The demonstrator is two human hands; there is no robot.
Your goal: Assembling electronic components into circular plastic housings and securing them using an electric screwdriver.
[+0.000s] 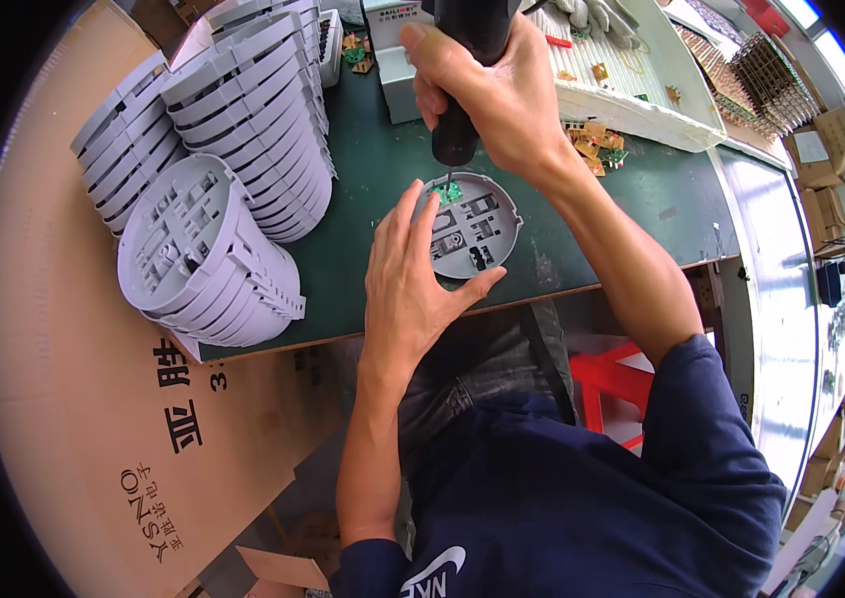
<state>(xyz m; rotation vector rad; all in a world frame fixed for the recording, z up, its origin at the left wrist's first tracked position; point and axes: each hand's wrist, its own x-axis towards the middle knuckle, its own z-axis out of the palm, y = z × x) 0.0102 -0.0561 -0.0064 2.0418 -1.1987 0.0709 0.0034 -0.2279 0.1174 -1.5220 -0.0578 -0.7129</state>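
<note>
My right hand (507, 105) is wrapped round a black electric screwdriver (454, 138), which points straight down. Its thin bit reaches a small green circuit board (452, 190) near the top left of a round grey plastic housing (509, 216). The housing lies on the green worktable with its moulded compartments facing up. With the fingers along its left rim and the thumb at its near edge, my left hand (405, 274) holds it steady. The exact spot where the bit touches is too small to make out.
Nested stacks of grey housings (253, 130) stand at the left of the green table (353, 289). Loose small boards (597, 145) lie beyond my right wrist, by a white foam tray (642, 110). A large cardboard sheet (84, 399) is at the left, a red stool (612, 384) beneath the table.
</note>
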